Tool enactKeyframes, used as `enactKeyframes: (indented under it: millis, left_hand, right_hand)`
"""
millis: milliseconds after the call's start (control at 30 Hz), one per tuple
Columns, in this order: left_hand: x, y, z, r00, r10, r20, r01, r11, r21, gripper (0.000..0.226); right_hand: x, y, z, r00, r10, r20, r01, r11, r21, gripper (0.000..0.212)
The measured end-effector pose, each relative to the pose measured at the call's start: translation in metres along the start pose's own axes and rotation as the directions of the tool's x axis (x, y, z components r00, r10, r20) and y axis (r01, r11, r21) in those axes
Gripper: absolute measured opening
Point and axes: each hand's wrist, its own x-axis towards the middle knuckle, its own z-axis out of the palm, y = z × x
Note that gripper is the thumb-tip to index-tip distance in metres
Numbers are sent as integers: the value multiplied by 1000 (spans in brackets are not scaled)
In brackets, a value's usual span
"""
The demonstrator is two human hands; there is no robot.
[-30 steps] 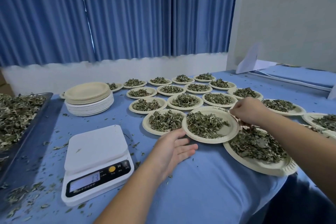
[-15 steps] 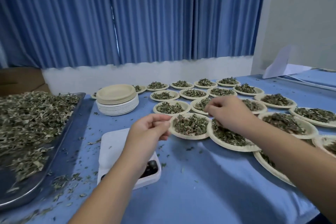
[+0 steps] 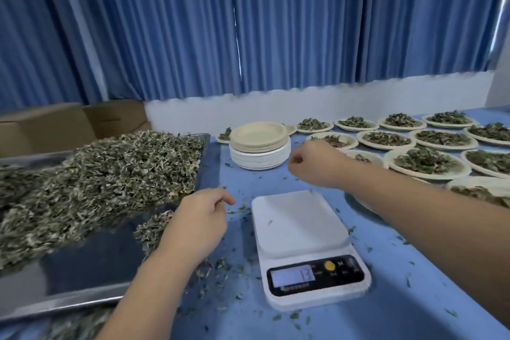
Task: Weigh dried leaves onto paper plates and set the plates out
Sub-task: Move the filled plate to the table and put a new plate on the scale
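Change: your right hand [image 3: 311,164] is off the filled plates [image 3: 426,163], now beside the plate stack [image 3: 259,146].
Fingers: left hand [image 3: 198,218] loose, right curled, both empty.
Scale [image 3: 298,218]: bare, awaits plate.

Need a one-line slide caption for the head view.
Left hand by the leaf tray, right hand near the plate stack, no plate on the scale.
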Motion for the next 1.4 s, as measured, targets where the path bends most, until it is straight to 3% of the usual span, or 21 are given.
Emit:
enactKeyframes:
  millis: [133, 267, 400, 500, 633, 733, 1100, 1200, 1400]
  left_hand:
    - [0, -7, 1, 999, 26, 42, -27, 999, 37, 28]
    - [-1, -7, 2, 998, 36, 49, -42, 993, 112, 25]
    - [-1, -5, 4, 993, 80, 83, -96, 975, 201, 29]
    - [-2, -7, 5, 995, 53, 87, -69, 979, 194, 26]
    - [-1, -10, 4, 996, 30, 81, -43, 984, 171, 22]
    - [0, -10, 4, 996, 36, 80, -52, 978, 204, 18]
    - [2, -13, 6, 995, 69, 75, -84, 972, 218, 21]
    - [2, -14, 7, 995, 65, 82, -81, 974, 211, 21]
    - [4, -14, 7, 995, 63, 73, -77, 974, 211, 21]
  right_hand:
    - [44, -10, 16, 997, 6, 83, 13, 975, -220, 19]
    - [81, -12, 21, 999, -20, 48, 36, 936, -351, 29]
    - [111, -11, 25, 999, -11, -43, 0, 969, -246, 48]
    - [127, -13, 36, 1000, 0, 11, 3, 978, -208, 53]
    - [139, -19, 47, 992, 9, 129, 15, 983, -183, 39]
    - [145, -23, 50, 995, 3, 100, 11, 990, -140, 27]
    - [157, -27, 41, 1000, 12, -9, -13, 991, -133, 30]
    - [158, -26, 39, 998, 14, -58, -20, 994, -110, 41]
    - [148, -24, 35, 987, -101, -125, 84, 988, -131, 23]
